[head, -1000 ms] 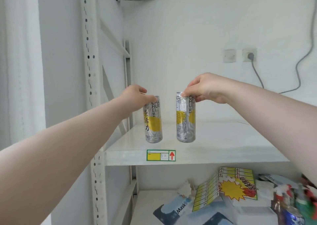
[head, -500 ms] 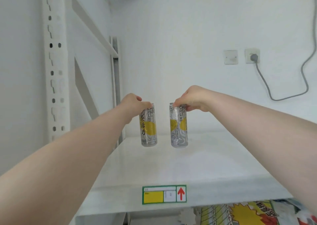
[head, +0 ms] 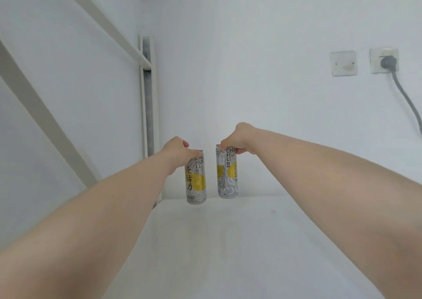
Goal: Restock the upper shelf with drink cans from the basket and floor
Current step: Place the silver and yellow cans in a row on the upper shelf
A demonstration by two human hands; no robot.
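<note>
Two slim silver-and-yellow drink cans stand upright near the back left of the white upper shelf (head: 239, 241). My left hand (head: 177, 149) grips the top of the left can (head: 196, 180). My right hand (head: 237, 137) pinches the top rim of the right can (head: 228, 173). The cans are a small gap apart, close to the back wall. Whether their bases touch the shelf I cannot tell. Both arms reach far forward over the shelf. The basket and floor are out of view.
The white rack's rear upright (head: 147, 97) and diagonal braces (head: 45, 120) rise on the left. The back wall carries a blank plate (head: 343, 63) and a socket (head: 384, 60) with a grey cable (head: 408, 102) hanging down at the right.
Both hands have carried the cans deeper over the shelf toward the back wall. The view has moved closer and up, so the shelf's front edge, its label and the lower shelf have dropped out of sight.
</note>
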